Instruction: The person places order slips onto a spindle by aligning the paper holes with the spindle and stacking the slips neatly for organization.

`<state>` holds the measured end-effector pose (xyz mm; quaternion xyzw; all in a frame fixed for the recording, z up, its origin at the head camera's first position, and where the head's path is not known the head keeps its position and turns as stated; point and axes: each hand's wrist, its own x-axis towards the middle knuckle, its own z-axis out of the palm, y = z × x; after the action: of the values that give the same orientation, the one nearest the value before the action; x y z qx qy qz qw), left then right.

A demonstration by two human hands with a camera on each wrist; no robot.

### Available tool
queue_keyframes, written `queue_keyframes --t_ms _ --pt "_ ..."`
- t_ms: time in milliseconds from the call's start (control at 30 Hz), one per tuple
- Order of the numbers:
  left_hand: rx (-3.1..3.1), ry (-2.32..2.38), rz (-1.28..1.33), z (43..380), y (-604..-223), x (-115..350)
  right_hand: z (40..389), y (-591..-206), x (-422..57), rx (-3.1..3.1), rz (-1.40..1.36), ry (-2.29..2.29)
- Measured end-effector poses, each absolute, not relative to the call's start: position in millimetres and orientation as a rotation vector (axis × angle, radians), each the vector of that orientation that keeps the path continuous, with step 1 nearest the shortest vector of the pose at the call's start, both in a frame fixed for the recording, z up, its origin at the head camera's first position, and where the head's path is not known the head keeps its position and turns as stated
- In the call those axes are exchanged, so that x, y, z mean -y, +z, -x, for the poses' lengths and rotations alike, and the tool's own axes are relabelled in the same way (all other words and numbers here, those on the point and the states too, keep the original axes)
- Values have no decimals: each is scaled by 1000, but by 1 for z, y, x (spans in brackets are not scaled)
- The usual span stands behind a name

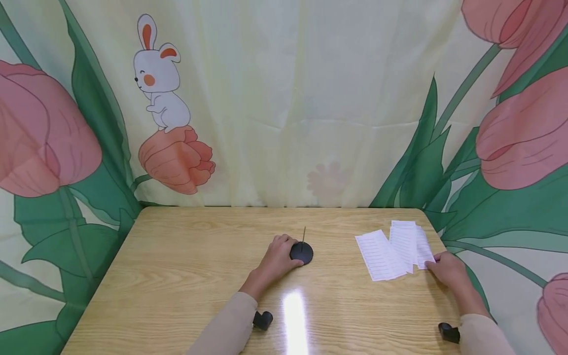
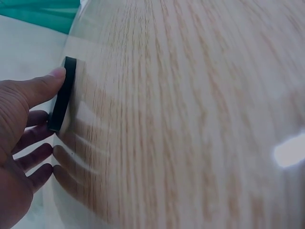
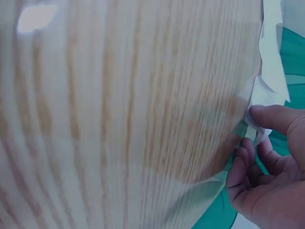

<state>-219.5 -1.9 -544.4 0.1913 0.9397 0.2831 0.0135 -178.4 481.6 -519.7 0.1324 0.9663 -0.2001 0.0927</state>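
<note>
Near the table's middle, a round black base with a thin upright spike, a bill spike (image 1: 301, 255), stands on the wood. My left hand (image 1: 278, 257) grips its left edge between thumb and fingers. The left wrist view shows the black base (image 2: 63, 95) edge-on, with the thumb on its rim. Several white lined paper slips (image 1: 377, 256) lie fanned and overlapping at the right. My right hand (image 1: 449, 270) pinches the near right corner of the rightmost slip (image 1: 423, 246). In the right wrist view, that slip's corner (image 3: 264, 95) bends up beneath the thumb, and the other fingers curl below.
The wooden table (image 1: 186, 276) has a bright light reflection (image 1: 295, 320) near the front. Its right edge runs close beside my right hand. A curtain (image 1: 275, 98) printed with tulips and a rabbit hangs behind it. A black wrist camera (image 1: 263, 320) sits at the left sleeve.
</note>
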Motion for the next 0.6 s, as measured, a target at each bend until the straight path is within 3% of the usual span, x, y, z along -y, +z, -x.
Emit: queue_keyframes --t_ms 600 --pt "-2906 886 -599 221 -545 2 180 -516 -480 -2860 -471 -610"
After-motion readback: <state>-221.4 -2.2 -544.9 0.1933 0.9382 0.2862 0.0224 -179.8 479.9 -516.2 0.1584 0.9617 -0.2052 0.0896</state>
